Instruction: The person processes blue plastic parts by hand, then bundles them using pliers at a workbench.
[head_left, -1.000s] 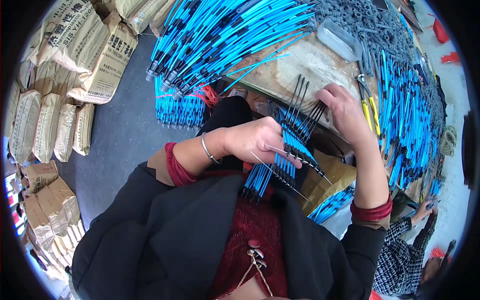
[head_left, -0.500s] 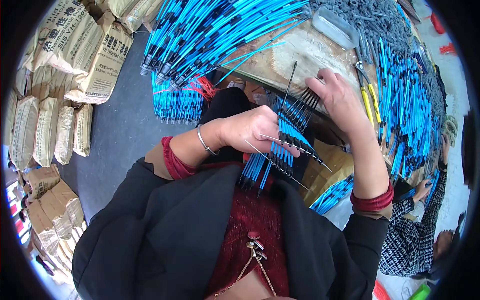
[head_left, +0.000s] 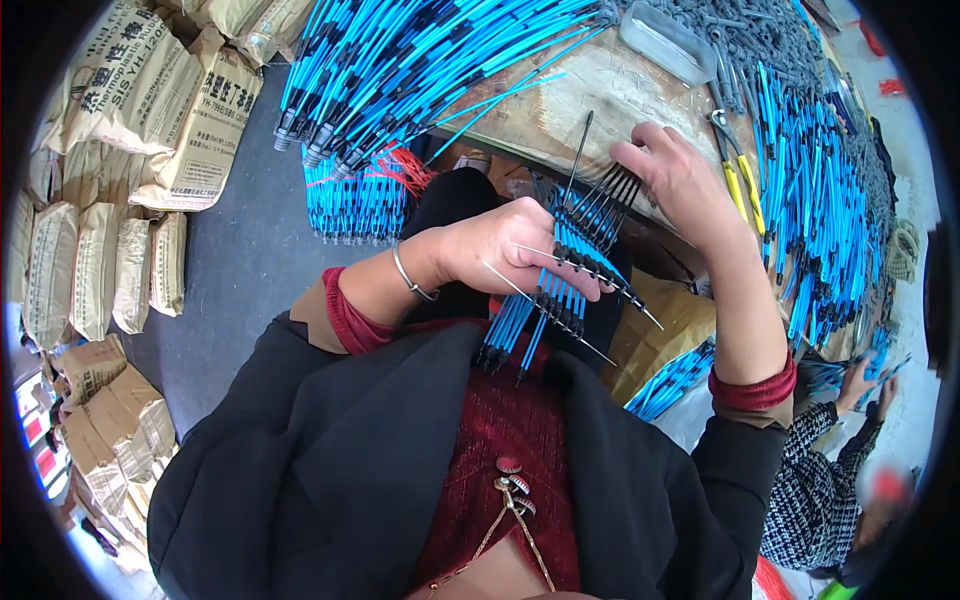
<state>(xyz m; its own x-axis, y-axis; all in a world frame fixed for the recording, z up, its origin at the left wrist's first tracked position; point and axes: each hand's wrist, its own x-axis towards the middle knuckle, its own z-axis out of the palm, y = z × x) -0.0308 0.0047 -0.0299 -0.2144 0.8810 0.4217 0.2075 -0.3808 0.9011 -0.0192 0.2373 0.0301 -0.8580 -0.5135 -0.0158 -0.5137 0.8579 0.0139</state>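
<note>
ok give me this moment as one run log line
left hand: gripping blue-black rods | right hand: at rods' black ends | yellow-handled pliers: on tabletop

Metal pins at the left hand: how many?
2: an upper pin and a lower pin, both slanting across the held blue sticks by the left hand. More may be hidden behind them.

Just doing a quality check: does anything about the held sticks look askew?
One black stick sits apart, left of the other black sticks gathered at the right hand, so it looks out of line.
</note>
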